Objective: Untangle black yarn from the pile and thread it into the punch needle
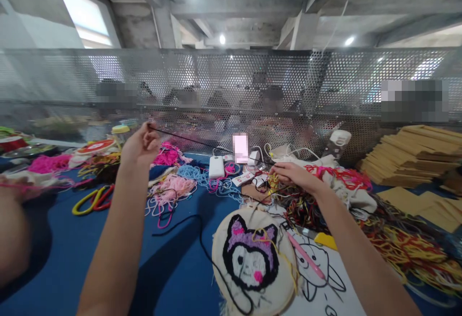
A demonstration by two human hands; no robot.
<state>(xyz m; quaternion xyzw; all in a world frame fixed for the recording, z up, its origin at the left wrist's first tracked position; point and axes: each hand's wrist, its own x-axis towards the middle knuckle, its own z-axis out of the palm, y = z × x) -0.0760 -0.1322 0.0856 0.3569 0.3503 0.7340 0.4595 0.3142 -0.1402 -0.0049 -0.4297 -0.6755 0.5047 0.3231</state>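
My left hand (142, 142) is raised, its fingers pinched on one end of a black yarn (180, 136). That yarn runs taut down to the right, to my right hand (290, 174), whose closed fingers grip it above the yarn pile. Below and between the hands lies an embroidery hoop (218, 275) with cream cloth, worked with a purple, black and white character. A yellow strand and a loose black strand lie across it. A pink pen-shaped tool (306, 256) rests on a paper drawing (339, 301) at the hoop's right.
Scissors (94, 200) with yellow and red handles lie left. A white power bank (216, 167) sits among blue and pink yarn. Tangled yarn (407, 244) and stacked brown envelopes (411, 155) fill the right. Another person's arm (12, 234) is at far left. A perforated metal screen (216, 75) stands behind.
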